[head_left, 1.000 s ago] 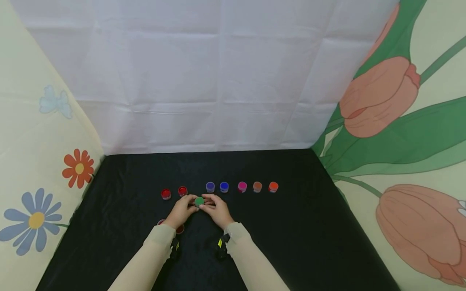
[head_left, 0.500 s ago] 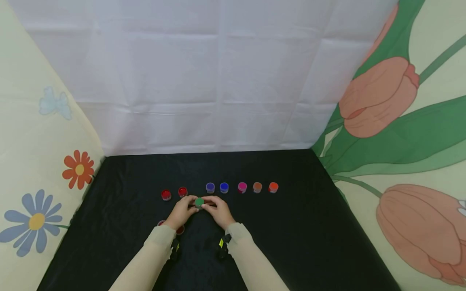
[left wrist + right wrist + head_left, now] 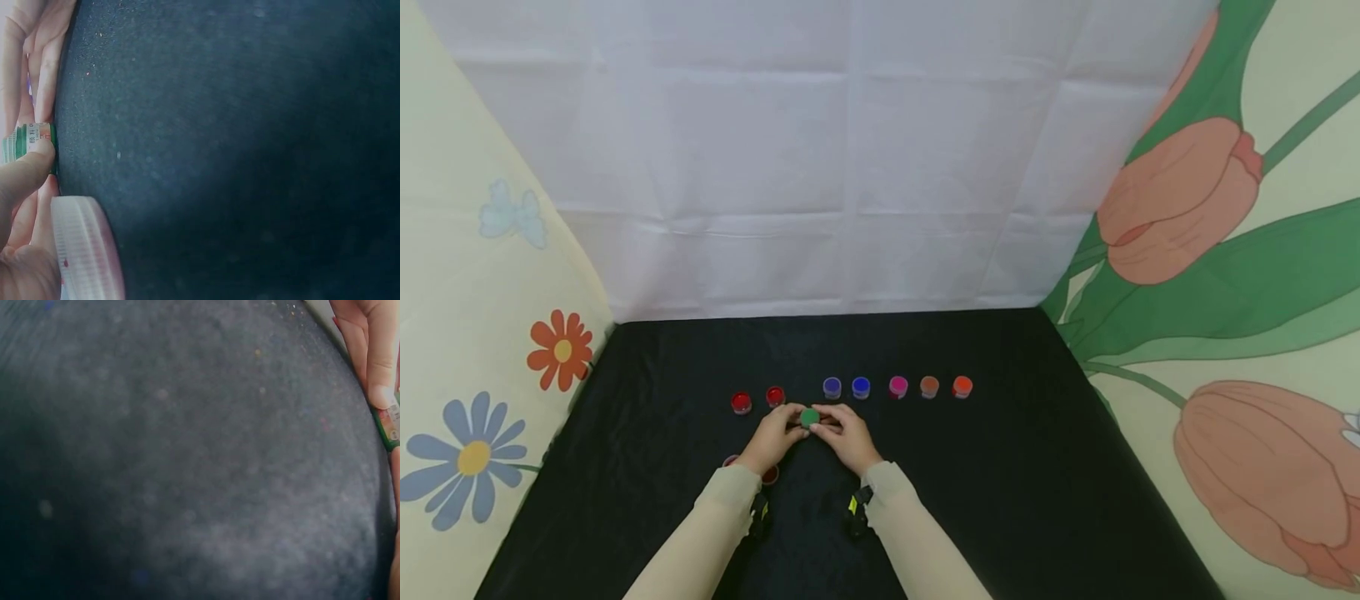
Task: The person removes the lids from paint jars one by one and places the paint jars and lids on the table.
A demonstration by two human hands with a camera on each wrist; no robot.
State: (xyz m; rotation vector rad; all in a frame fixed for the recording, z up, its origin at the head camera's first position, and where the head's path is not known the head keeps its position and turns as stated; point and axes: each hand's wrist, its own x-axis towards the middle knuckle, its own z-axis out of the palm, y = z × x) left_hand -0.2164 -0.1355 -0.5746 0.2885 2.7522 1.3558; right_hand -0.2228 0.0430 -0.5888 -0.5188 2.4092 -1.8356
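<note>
A small green paint pot [image 3: 809, 417] with a printed label stands on the black cloth between my two hands. My left hand [image 3: 775, 437] pinches it from the left, its thumb [image 3: 28, 165] lying on the label in the left wrist view. From the other side my right hand [image 3: 846, 437] pinches the same pot, thumb toward me. In the right wrist view only part of the green pot [image 3: 390, 425] shows at the right edge, gripped by fingers from both sides. A white ribbed lid [image 3: 87, 250] with pinkish stains is close beside my left hand.
Two red pots [image 3: 741, 403] stand behind my left hand. Purple, blue, pink [image 3: 898, 387], brown and orange [image 3: 962, 387] pots form a row farther right. By my left wrist, a dark red round piece [image 3: 771, 475] and another are partly covered. A white cloth [image 3: 850, 167] hangs behind.
Both hands keep hold of the green paint pot at nearly the same spot. Only slight finger shifts show; the other pots stay put.
</note>
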